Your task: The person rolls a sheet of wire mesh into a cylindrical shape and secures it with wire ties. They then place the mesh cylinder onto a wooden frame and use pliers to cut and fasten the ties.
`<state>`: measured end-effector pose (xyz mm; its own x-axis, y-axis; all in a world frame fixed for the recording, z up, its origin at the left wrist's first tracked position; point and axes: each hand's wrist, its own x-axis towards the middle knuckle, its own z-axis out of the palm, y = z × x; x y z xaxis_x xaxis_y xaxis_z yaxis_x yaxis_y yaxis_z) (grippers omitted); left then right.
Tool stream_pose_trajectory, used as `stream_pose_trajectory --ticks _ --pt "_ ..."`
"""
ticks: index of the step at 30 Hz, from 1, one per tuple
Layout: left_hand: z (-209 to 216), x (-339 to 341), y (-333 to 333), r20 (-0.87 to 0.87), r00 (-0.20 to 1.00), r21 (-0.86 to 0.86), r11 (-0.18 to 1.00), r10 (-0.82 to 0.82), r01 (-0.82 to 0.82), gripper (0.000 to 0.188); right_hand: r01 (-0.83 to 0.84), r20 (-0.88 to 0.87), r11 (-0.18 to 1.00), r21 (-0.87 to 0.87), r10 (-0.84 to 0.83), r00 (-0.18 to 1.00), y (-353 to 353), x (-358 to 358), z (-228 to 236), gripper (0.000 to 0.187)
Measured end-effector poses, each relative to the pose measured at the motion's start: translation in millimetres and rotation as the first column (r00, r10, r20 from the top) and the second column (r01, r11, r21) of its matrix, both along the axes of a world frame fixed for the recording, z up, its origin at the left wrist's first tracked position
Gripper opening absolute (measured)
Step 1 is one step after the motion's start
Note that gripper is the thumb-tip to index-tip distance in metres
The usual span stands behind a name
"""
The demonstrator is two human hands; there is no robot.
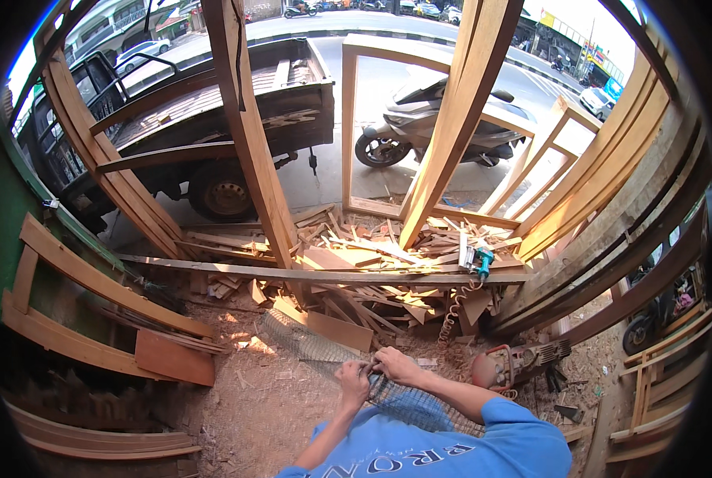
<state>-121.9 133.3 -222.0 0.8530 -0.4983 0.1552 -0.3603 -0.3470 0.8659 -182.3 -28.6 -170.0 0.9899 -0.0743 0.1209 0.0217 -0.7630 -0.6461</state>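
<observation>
Mesh: here it is, a grey wire mesh (pixel 304 344) slanting from the sawdust-strewn floor (pixel 248 398) at our left, past both hands, and down to the right against the blue shirt (pixel 451 458).
Left hand: closed, this left hand (pixel 353 380), and by the look of it gripping the mesh right at the middle of its run.
Right hand: fingers bent and reaching in, the right hand (pixel 396 367) all but meets the left; something small and dark sits between them, and whether it pinches that or the wire, we can't tell.
Forearms: we see the left forearm (pixel 328 438) rise steeply from the lower edge, while the right forearm (pixel 455 398) sweeps in flatter from the right, elbow out wide, knuckles uppermost.
Working the wire: we'd judge this to be fine finger work on the mesh, so let the left anchor it close to the spot and leave the small motions to the right.
Loose ends: lovely long sheet, but we'd watch both tails; a tug could swing the far one into the wood offcuts (pixel 388 247), and cut wire could snag shirt or skin.
Red machine: there, just beyond the right forearm, a red machine (pixel 495 366); we'd keep that elbow clear.
</observation>
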Motion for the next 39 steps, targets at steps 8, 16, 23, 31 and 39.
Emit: stream_pose_trajectory --ticks 8,16,23,31,39 --pt "0 2 -10 -0.017 0.999 -0.042 0.998 -0.047 0.046 0.01 0.145 -0.188 0.919 0.367 -0.079 0.979 -9 -16 -7 0.021" --pt "25 3 -8 -0.028 0.991 -0.019 0.991 -0.13 0.129 0.02 0.233 -0.224 0.915 0.328 -0.164 0.961 -3 -16 -9 0.022" --pt "34 13 3 0.349 0.871 0.167 0.938 -0.345 0.304 0.028 0.241 -0.234 0.921 0.305 -0.173 0.957 -1 -15 -14 0.017" --pt "27 14 0 0.251 0.906 0.202 0.934 -0.341 0.296 0.012 0.19 -0.183 0.918 0.348 -0.133 0.974 -3 -16 -13 0.014" --pt "29 14 -8 0.171 0.935 0.324 0.914 -0.312 0.245 0.01 0.167 -0.194 0.929 0.331 -0.107 0.975 -4 -13 -20 0.018"
